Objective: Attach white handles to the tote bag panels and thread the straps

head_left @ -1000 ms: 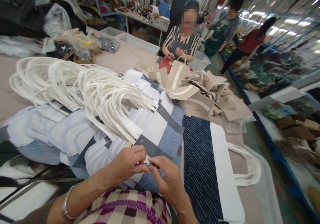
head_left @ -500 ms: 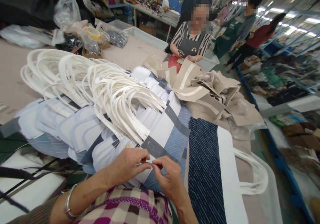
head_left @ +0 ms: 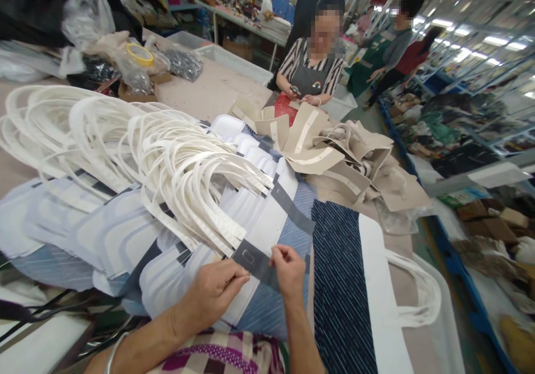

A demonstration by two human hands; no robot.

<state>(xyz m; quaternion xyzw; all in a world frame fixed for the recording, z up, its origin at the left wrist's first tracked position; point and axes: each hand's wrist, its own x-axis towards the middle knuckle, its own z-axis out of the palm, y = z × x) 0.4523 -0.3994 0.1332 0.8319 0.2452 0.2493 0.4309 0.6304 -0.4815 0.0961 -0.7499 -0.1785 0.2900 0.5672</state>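
My left hand (head_left: 213,296) grips the near end of a dark grey strip with a small rectangular buckle (head_left: 251,262), its fingertips closed on the strip's lower edge. My right hand (head_left: 288,271) pinches the strip's far end. The strip lies over a stack of white and blue bag panels (head_left: 267,234). A heap of white looped bag handles (head_left: 171,162) lies beyond my hands. To the right are a navy striped panel with a white band (head_left: 340,290) and a pile of beige bag pieces (head_left: 321,151).
A seated co-worker (head_left: 311,67) faces me across the long table (head_left: 209,95), holding a red item. Plastic bags, a yellow tape roll (head_left: 140,54) and a white bin (head_left: 221,56) stand at the far side. Other people and goods-laden racks are to the right.
My hands have drawn apart, with the right hand moving up and right. The grey strip now lies stretched between them, and its buckle shows more fully.
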